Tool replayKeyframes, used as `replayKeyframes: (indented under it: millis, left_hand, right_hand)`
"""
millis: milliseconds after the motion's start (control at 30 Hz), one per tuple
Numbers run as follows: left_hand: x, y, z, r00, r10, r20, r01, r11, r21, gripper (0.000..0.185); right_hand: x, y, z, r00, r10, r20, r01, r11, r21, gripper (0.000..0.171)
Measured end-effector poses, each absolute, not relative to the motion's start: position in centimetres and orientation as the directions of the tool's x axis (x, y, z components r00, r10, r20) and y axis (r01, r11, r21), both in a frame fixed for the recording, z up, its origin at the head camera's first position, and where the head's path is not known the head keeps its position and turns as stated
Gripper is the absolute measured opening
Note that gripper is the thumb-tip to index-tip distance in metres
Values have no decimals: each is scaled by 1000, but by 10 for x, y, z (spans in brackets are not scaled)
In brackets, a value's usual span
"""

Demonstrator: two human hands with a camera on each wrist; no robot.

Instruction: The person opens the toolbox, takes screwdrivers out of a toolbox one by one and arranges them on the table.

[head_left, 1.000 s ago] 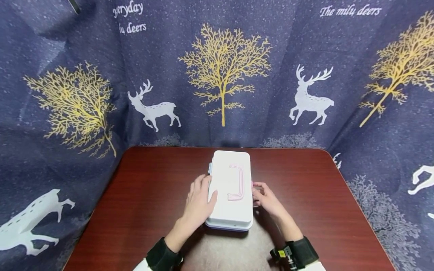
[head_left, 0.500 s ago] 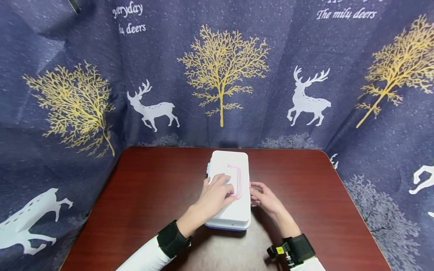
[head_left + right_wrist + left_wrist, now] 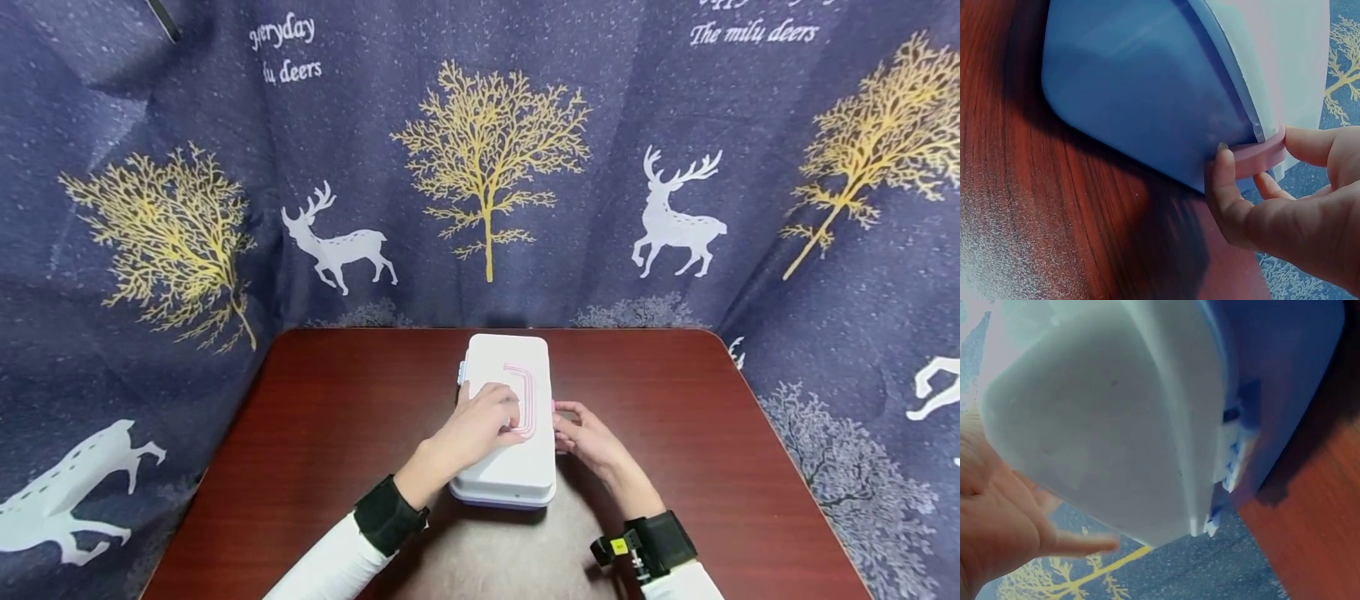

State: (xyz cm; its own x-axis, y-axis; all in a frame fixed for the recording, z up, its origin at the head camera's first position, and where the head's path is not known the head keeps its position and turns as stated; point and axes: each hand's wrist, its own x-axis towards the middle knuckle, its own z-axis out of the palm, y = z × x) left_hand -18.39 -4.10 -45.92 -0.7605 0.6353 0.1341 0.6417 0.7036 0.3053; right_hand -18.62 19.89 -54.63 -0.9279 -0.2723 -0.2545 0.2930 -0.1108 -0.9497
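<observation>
A white-lidded box (image 3: 510,467) with a pale blue base stands lengthwise at the middle of the dark red table (image 3: 337,417). A pink handle (image 3: 528,387) lies flat on its lid. My left hand (image 3: 487,417) rests on the lid, fingers lying beside the handle; the left wrist view shows the lid (image 3: 1104,419) and a blue clasp (image 3: 1235,456) on the box's left side. My right hand (image 3: 577,433) is at the box's right side. In the right wrist view its thumb and fingers (image 3: 1225,187) pinch a pink latch (image 3: 1260,153) at the lid's edge.
A navy cloth (image 3: 480,167) printed with gold trees and white deer hangs close behind and around the table. The table's rounded far corners (image 3: 716,337) meet the cloth. Black wrist bands (image 3: 386,517) sit on both forearms.
My left hand has moved from the box's left side up onto the lid by the pink handle. The right hand has stayed at the right-side latch.
</observation>
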Motion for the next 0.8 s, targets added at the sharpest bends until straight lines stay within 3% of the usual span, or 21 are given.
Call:
replayKeyframes:
  millis: [333, 500, 800]
  left_hand:
    - [-188, -45, -459, -786, 612, 84, 591, 706, 389, 23]
    - [-186, -45, -458, -800, 595, 76, 568, 712, 413, 22]
    - [-178, -45, -460, -824, 557, 102, 544, 729, 417, 20]
  right_hand:
    - [-188, 201, -551, -921, -321, -221, 268, -111, -957, 50]
    - [-189, 201, -548, -930, -273, -244, 284, -118, -951, 50]
    - [-186, 199, -533, -961, -167, -221, 196, 154, -969, 55]
